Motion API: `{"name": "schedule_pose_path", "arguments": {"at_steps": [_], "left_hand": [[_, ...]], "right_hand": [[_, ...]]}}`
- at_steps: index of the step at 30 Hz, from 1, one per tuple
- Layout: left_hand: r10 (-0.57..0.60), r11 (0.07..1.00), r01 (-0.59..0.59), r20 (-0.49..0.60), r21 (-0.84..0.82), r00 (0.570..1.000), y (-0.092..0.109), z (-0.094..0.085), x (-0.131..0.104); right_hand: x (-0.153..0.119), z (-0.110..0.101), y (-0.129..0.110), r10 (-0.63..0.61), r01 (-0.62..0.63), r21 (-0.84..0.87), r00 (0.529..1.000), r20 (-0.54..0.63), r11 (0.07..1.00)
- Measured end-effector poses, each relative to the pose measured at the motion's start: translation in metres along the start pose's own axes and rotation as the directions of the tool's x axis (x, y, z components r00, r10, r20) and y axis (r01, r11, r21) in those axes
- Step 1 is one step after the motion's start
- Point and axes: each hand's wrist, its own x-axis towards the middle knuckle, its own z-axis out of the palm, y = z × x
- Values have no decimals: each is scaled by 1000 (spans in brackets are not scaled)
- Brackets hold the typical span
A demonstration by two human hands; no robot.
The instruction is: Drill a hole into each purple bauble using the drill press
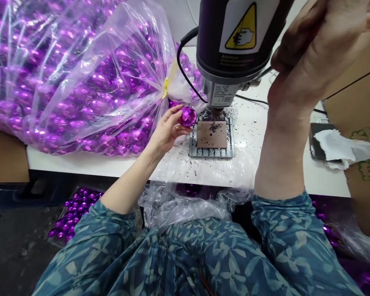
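Observation:
My left hand (171, 128) pinches a shiny purple faceted ball (188, 116) between thumb and fingers, just left of a small bench drill press (234, 45). Below the drill head, a square brown plate (212, 137) with a small hole lies on the slotted grey metal base (211, 153). Dark shavings are scattered over the plate and around it. My right hand (314, 45) is raised at the right of the drill press, its fingers closed round the end of the feed lever (266, 72). The lever's grip is mostly hidden by the hand.
A big clear bag (80, 78) of purple balls, tied with yellow, fills the left of the white table (249, 160). A black cable (185, 70) runs by the drill. White tissue (342, 146) lies over a dark object, near cardboard boxes (357, 90). Clear plastic (188, 209) covers my lap.

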Motion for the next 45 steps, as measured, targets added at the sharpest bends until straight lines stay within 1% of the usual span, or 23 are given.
{"name": "schedule_pose_path", "arguments": {"at_steps": [2,3,5,7,10,13,19,22,25,27,29,30,31,33,35,39,42,44,45], "left_hand": [[-145,971,156,72,-180,987,-8,12,-4],[-181,952,199,95,-232,979,-13,18,-4],[-186,938,211,114,-275,976,-26,27,-3],[-127,956,151,110,-251,986,-40,34,1],[-14,984,27,75,-174,997,-61,43,9],[67,990,-62,38,-128,997,-75,51,15],[127,990,-121,89,-72,988,-81,65,16],[150,989,-147,112,-33,982,-85,69,13],[205,976,-212,102,60,973,-91,71,12],[241,960,-250,83,126,967,-93,72,12],[252,950,-262,77,171,965,-92,72,12],[252,947,-262,76,184,965,-90,72,11],[248,947,-259,76,190,966,-88,72,10],[232,951,-242,71,191,970,-82,73,9],[210,957,-218,63,194,976,-77,73,7],[183,969,-189,48,162,982,-72,75,4],[171,977,-176,52,123,984,-73,75,4],[162,977,-169,66,129,985,-74,75,4],[157,977,-166,71,135,985,-74,75,4]], "right_hand": [[2,2,1,30,-29,29,999,-37,999],[2,3,2,48,-45,46,997,-60,998],[2,4,3,73,-64,89,992,-102,994],[2,4,6,86,-72,126,990,-111,989],[1,4,8,59,-44,135,992,-109,990],[1,4,6,56,-44,109,993,-106,993],[-4,5,-1,63,-56,110,996,-57,992],[-5,4,-5,47,-45,66,998,-28,997],[-6,3,-6,55,-55,9,998,-1,998],[-6,0,-3,58,-58,8,998,-5,998],[-8,-4,2,25,-24,41,1000,-15,999],[-11,-7,5,-19,19,60,1000,-1,998],[-15,-10,9,-83,82,80,996,14,993],[-26,-17,17,-227,222,111,973,40,969],[-38,-23,24,-333,328,123,943,21,937],[-56,-32,34,-407,407,89,913,-17,909],[-61,-33,38,-454,456,61,890,-49,888],[-64,-36,37,-480,482,24,876,-58,876],[-65,-38,36,-480,481,3,876,-52,877]]}}
